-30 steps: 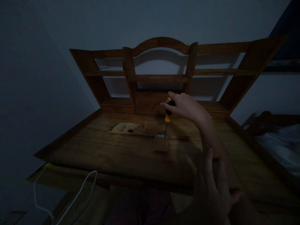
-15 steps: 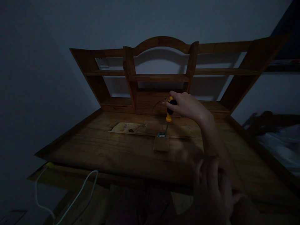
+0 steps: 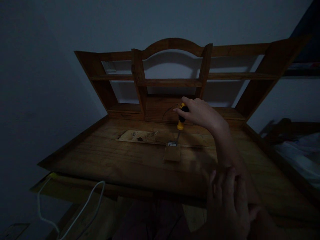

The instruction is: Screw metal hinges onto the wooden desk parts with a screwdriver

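Note:
My right hand (image 3: 196,111) is closed round the yellow-and-black handle of a screwdriver (image 3: 180,125), which points down. Its shaft reaches a small metal hinge (image 3: 172,144) at the back edge of a small brown wooden block (image 3: 172,153); the dark hides whether the tip sits in a screw. My left hand (image 3: 228,196) lies against my right forearm near the front of the desk, back of the hand towards me. Its fingers are spread and slightly bent, with no object visible in them.
The wooden desktop (image 3: 125,160) has a pale, torn strip (image 3: 140,136) left of the block. Behind it rises a wooden shelf unit (image 3: 170,82) against the wall. A white cable (image 3: 93,191) hangs at the front left. Pale fabric (image 3: 300,156) lies beyond the right edge.
The fingers of my left hand have shifted slightly and straightened a little on my right forearm. My right hand and the screwdriver stay almost in the same place.

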A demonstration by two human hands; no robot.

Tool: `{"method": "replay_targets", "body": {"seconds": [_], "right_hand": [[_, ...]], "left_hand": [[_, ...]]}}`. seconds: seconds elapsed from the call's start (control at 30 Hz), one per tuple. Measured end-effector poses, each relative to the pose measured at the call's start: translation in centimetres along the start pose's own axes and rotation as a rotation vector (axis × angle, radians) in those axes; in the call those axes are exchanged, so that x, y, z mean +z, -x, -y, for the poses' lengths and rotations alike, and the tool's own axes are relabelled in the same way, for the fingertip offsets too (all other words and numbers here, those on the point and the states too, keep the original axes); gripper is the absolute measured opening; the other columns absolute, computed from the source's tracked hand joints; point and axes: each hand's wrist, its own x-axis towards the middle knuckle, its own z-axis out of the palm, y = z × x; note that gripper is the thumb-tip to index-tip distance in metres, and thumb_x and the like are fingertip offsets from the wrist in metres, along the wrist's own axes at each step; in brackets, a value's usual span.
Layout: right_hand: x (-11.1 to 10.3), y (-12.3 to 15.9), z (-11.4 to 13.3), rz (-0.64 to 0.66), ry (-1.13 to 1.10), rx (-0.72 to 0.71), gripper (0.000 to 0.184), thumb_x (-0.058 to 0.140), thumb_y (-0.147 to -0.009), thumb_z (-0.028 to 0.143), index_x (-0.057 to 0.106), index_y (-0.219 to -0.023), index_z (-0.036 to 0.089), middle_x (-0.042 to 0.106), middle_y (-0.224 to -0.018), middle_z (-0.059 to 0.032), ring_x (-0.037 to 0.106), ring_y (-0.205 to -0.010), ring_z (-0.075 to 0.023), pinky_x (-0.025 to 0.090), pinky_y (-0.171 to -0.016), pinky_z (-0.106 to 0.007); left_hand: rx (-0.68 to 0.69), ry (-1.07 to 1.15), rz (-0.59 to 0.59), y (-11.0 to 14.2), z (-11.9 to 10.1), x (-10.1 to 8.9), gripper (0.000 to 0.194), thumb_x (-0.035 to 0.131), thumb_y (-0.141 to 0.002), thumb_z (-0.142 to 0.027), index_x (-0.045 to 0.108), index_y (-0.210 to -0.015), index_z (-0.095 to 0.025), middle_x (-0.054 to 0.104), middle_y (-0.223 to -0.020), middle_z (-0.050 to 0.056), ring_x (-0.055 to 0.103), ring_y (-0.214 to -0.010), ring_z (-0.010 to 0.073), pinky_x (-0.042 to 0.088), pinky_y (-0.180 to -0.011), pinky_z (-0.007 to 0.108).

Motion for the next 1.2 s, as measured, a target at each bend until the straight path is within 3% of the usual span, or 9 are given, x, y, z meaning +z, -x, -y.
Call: {"method": "replay_targets", "body": {"seconds": [0.43,0.87,1.2], "right_hand": [[-0.5,0.3,0.6,0.014,0.040,0.003,0.049,0.041,-0.102,0.058,0.059,-0.117,0.015,0.074,-0.100,-0.0170,0.070,-0.090,-0.0338,0.041,-0.068,-0.036],[-0.6,0.5,0.8,0.015,0.048,-0.006,0.047,0.042,-0.103,0.057,0.059,-0.118,0.016,0.073,-0.098,-0.0146,0.070,-0.088,-0.0308,0.041,-0.068,-0.034],[-0.7,0.8,1.0,0.025,0.040,0.000,0.046,0.042,-0.103,0.057,0.059,-0.115,0.016,0.074,-0.099,-0.0147,0.071,-0.088,-0.0311,0.040,-0.066,-0.034]], "left_hand": [[0.049,-0.003,-0.073,0.2,0.3,0.3,0.058,0.072,-0.087,-0.050,0.068,-0.126,-0.007,0.067,-0.133,0.017,0.058,-0.132,0.0300,0.045,-0.117,0.046],[0.030,-0.011,-0.066,1.1,-0.1,1.0,0.064,0.074,-0.083,-0.053,0.067,-0.126,-0.006,0.070,-0.124,0.019,0.061,-0.125,0.0327,0.052,-0.109,0.049],[-0.081,0.127,-0.184,0.3,-0.4,0.4,0.043,0.072,-0.084,-0.041,0.068,-0.114,-0.011,0.073,-0.102,0.013,0.069,-0.107,0.0274,0.052,-0.109,0.051]]}}
